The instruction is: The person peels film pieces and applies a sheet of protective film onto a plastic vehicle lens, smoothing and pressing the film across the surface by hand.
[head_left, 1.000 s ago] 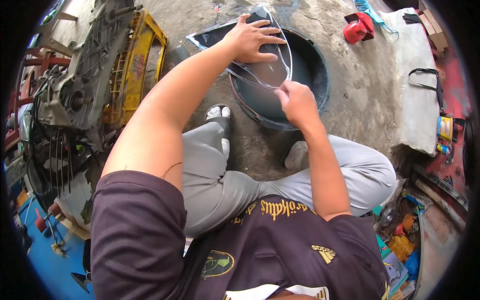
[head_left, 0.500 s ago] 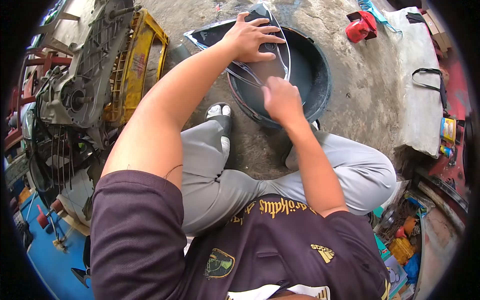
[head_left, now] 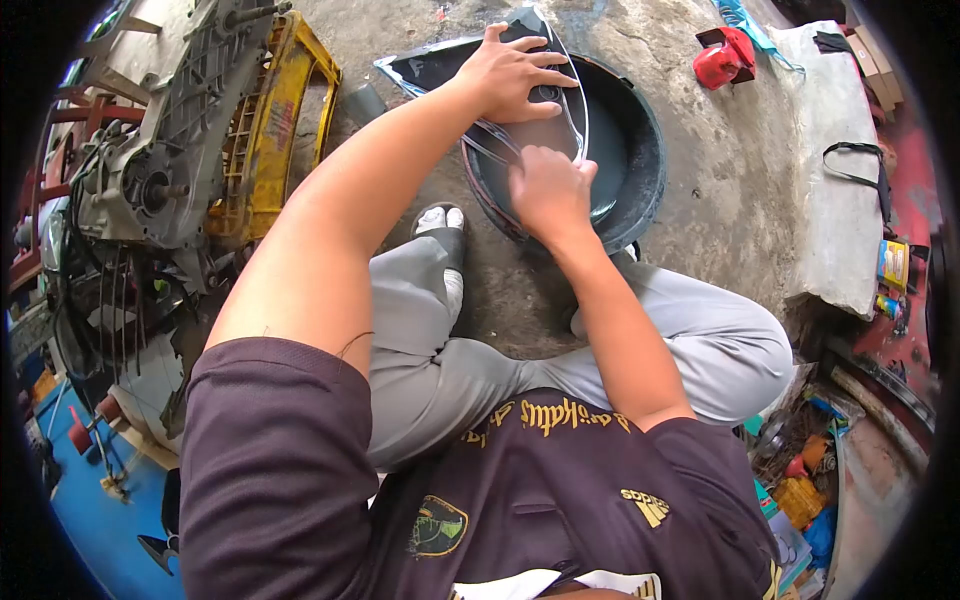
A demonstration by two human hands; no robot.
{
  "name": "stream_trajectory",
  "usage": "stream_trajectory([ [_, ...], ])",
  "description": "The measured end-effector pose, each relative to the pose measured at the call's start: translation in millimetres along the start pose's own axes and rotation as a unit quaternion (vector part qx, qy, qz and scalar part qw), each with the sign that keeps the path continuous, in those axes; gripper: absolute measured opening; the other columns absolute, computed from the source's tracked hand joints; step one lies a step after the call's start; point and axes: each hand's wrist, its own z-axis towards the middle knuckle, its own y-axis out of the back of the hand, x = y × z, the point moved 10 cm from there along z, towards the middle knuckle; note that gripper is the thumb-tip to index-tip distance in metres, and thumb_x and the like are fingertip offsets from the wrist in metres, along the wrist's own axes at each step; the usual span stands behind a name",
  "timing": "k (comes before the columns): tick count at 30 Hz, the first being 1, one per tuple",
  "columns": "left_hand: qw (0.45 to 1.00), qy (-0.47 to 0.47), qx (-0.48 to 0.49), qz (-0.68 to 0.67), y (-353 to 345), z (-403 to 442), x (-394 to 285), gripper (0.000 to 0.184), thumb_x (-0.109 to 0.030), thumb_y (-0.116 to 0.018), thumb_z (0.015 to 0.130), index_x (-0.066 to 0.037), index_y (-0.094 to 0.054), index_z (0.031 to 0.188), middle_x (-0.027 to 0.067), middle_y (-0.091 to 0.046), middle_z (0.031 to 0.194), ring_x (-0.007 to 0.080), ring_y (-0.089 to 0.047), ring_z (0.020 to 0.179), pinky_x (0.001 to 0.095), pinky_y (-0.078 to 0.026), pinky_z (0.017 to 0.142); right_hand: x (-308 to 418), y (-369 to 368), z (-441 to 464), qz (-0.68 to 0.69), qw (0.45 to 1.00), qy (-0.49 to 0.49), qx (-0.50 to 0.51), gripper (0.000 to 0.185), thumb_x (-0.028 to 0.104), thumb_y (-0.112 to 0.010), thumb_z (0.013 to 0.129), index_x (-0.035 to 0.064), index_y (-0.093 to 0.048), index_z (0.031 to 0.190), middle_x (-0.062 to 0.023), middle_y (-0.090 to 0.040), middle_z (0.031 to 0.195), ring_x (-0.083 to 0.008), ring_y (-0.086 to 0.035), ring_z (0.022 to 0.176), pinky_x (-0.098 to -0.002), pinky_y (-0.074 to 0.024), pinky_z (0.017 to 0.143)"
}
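A dark, pointed plastic panel (head_left: pixel 428 68) with pale edges, like a motorcycle body panel, rests across a round black basin (head_left: pixel 648 180) of greyish water. Its middle is a dull brownish-grey. My left hand (head_left: pixel 515 78) lies spread over the panel's upper part, fingers apart and pointing right. Lower down, my right hand (head_left: pixel 552 195) presses on the panel near its lower end, fingers curled under. Whatever those fingers hold, if anything, is hidden beneath them.
A grey cup (head_left: pixel 364 103) stands left of the basin. Farther left are a yellow crate (head_left: pixel 270 140) and a metal engine casing (head_left: pixel 165 160). A red lamp-like part (head_left: pixel 722 58) lies on the concrete at upper right, near a grey slab (head_left: pixel 835 200). Mixed clutter (head_left: pixel 800 490) fills the lower right.
My right hand has shifted slightly left and down on the panel, and its blur has lessened. My left hand stays spread on the panel. The view has shifted slightly.
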Motion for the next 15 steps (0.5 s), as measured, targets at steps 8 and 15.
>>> stream_trajectory([
  [8, 1.000, 0.019, -0.008, -0.012, -0.3, -0.2, -2.1, 0.047, -0.059, -0.054, 0.098, -0.047, -0.061, 0.143, -0.0026, -0.054, 0.158, 0.0262, -0.046, 0.148, 0.0675, -0.022, 0.118, -1.4, 4.5, -3.1, -0.003, 1.000, -0.002, -0.021, 0.014, 0.023, -0.067, 0.092, 0.0098, -0.068, 0.088, -0.0077, -0.072, 0.090, -0.0288, -0.071, 0.090, -0.0544, -0.0409, 0.086],
  [15, 0.998, 0.051, -0.014, -0.036, -1.9, 2.3, -1.7, 0.051, -0.062, -0.048, 0.096, -0.045, -0.063, 0.141, -0.0019, -0.054, 0.157, 0.0275, -0.044, 0.149, 0.0684, -0.020, 0.119, -20.2, 18.1, -15.5, -0.013, 0.999, -0.028, -0.028, 0.015, 0.025, -0.066, 0.091, 0.0105, -0.068, 0.086, -0.0063, -0.072, 0.089, -0.0281, -0.071, 0.091, -0.0528, -0.0421, 0.084],
])
